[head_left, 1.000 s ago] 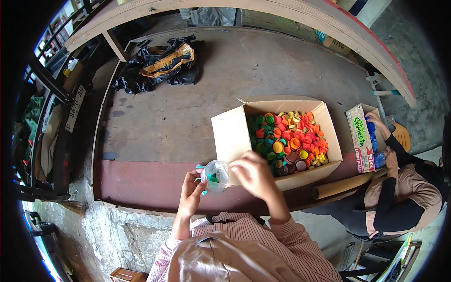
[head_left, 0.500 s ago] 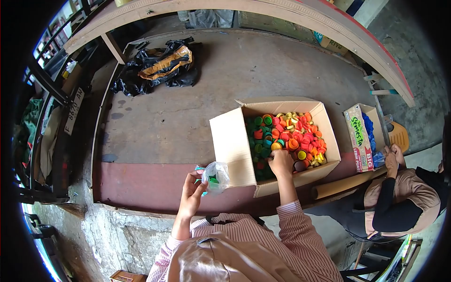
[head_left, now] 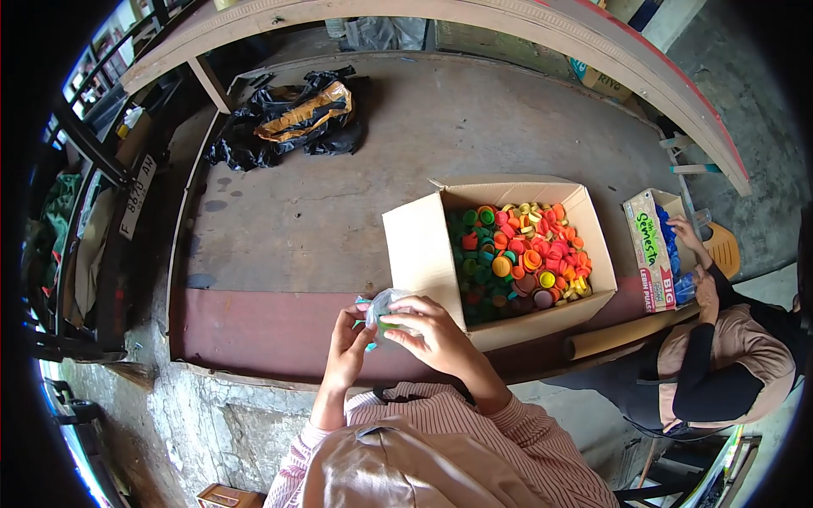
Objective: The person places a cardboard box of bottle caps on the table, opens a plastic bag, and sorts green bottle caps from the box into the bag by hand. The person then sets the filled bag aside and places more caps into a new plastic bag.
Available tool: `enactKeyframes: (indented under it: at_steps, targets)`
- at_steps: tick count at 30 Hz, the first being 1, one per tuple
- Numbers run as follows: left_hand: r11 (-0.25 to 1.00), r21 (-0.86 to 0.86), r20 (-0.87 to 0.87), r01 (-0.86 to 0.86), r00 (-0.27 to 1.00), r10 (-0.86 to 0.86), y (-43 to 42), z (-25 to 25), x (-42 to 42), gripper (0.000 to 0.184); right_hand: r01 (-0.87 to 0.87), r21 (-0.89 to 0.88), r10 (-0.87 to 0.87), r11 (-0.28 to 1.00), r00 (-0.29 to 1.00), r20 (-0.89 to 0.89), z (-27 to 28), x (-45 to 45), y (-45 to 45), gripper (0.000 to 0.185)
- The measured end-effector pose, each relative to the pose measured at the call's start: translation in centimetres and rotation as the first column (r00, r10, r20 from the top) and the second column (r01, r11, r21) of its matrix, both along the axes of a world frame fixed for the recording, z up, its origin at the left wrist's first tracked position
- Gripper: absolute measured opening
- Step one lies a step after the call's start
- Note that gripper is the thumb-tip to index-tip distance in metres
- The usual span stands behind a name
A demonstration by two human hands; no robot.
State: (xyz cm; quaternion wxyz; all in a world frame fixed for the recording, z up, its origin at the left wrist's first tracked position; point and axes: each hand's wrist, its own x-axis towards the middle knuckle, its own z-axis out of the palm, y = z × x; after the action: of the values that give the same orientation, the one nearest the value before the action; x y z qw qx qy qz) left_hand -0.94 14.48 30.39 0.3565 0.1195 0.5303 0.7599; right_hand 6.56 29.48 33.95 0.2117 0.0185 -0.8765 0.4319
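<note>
A small clear plastic bag (head_left: 384,306) with green plastic caps inside is held by my left hand (head_left: 343,343) at the front edge of the table. My right hand (head_left: 436,339) is at the same bag, its fingers bent around the bag's right side and mouth. Whatever those fingers pinch is hidden by the hand and the bag. Just to the right stands an open cardboard box (head_left: 415,245) with a flap folded out to the left. Loose plastic caps (head_left: 533,254) in green, red, orange and yellow fill it.
Crumpled black plastic bags (head_left: 292,118) lie at the back left of the table (head_left: 339,220). To the right, a co-worker's hands (head_left: 699,254) are at a smaller carton (head_left: 648,245) holding blue pieces. A cardboard roll (head_left: 622,333) lies along the front edge. A wooden beam (head_left: 474,13) crosses above.
My right hand has left the caps in the box and moved left to the plastic bag. My left hand keeps its hold. One of the co-worker's hands has reached into the smaller carton.
</note>
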Motion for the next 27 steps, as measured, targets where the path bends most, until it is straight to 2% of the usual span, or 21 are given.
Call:
enactKeyframes:
  at_steps: [2, 3, 4, 5, 6, 7, 8, 10, 12, 13, 20, 22, 24, 26, 27]
  targets:
    - [1.000, -0.001, -0.008, 0.000, 1.000, 0.000, -0.2, 0.0, -0.2, 0.027, 0.067, -0.234, -0.049, 0.970, 0.995, 0.084, 1.3, 0.6, 0.5, 0.020]
    - [1.000, -0.002, -0.014, 0.000, 1.000, 0.000, -0.2, -0.1, -0.2, 0.027, 0.163, -0.104, -0.165, 0.981, 0.986, -0.009, 1.8, 0.7, 1.7, 0.017]
    - [1.000, -0.001, -0.014, -0.001, 1.000, 0.001, -0.3, -0.2, -0.2, 0.027, 0.313, -0.044, -0.314, 0.949, 0.949, -0.008, 1.6, 1.0, 3.2, 0.013]
    - [1.000, 0.009, -0.012, -0.004, 1.000, 0.004, -0.3, -0.2, -0.2, 0.027, 0.453, -0.009, -0.450, 0.891, 0.887, 0.107, 0.9, 1.4, 4.9, 0.012]
    - [1.000, 0.020, -0.010, -0.005, 1.000, 0.005, -0.3, -0.3, -0.2, 0.027, 0.528, 0.046, -0.529, 0.848, 0.839, 0.125, -0.4, 1.6, 6.9, 0.013]
    - [1.000, 0.024, -0.013, -0.003, 1.000, 0.004, -0.2, -0.5, -0.1, 0.027, 0.559, 0.191, -0.591, 0.807, 0.757, 0.281, -1.4, 2.2, 8.6, 0.014]
    - [1.000, 0.017, -0.011, 0.000, 1.000, 0.000, -0.3, -0.7, -0.1, 0.027, 0.489, 0.392, -0.623, 0.779, 0.673, 0.399, -2.3, 2.5, 9.9, 0.017]
    - [1.000, 0.005, -0.020, -0.002, 1.000, 0.002, -0.1, -0.3, 0.0, 0.028, 0.418, 0.543, -0.682, 0.729, 0.514, 0.521, -3.6, 2.0, 10.9, 0.023]
    - [1.000, -0.021, -0.014, 0.004, 1.000, -0.004, -0.2, -0.3, -0.1, 0.028, 0.353, 0.656, -0.723, 0.668, 0.519, 0.457, -4.9, 1.6, 11.1, 0.029]
    - [1.000, -0.008, -0.009, -0.001, 1.000, 0.001, -0.3, -0.2, -0.2, 0.027, 0.346, 0.637, -0.712, 0.689, 0.489, 0.504, -5.4, 1.2, 11.2, 0.027]
    - [1.000, 0.005, 0.005, -0.014, 1.000, 0.014, -0.5, -0.6, -0.3, 0.027, 0.415, 0.592, -0.722, 0.691, 0.445, 0.530, -6.3, 1.9, 11.7, 0.015]
    - [1.000, 0.012, -0.019, -0.015, 1.000, 0.016, -0.5, -0.8, -0.2, 0.026, 0.574, 0.372, -0.682, 0.730, 0.648, 0.340, -5.1, 3.0, 10.9, 0.016]
    - [1.000, -0.009, -0.022, -0.019, 1.000, 0.018, -0.5, -1.0, -0.2, 0.026, 0.536, -0.104, -0.470, 0.838, 0.804, 0.364, -2.8, 3.0, 8.8, 0.012]
    - [0.999, -0.015, -0.042, -0.028, 0.999, 0.028, -0.4, -0.7, -0.2, 0.026, 0.227, -0.237, -0.201, 0.945, 0.971, 0.131, -0.3, 2.4, 5.9, 0.011]
    - [0.999, -0.023, -0.043, -0.030, 0.999, 0.029, -0.4, -0.7, -0.1, 0.026, 0.131, -0.131, -0.115, 0.983, 0.986, 0.124, 0.0, 2.0, 4.6, 0.012]
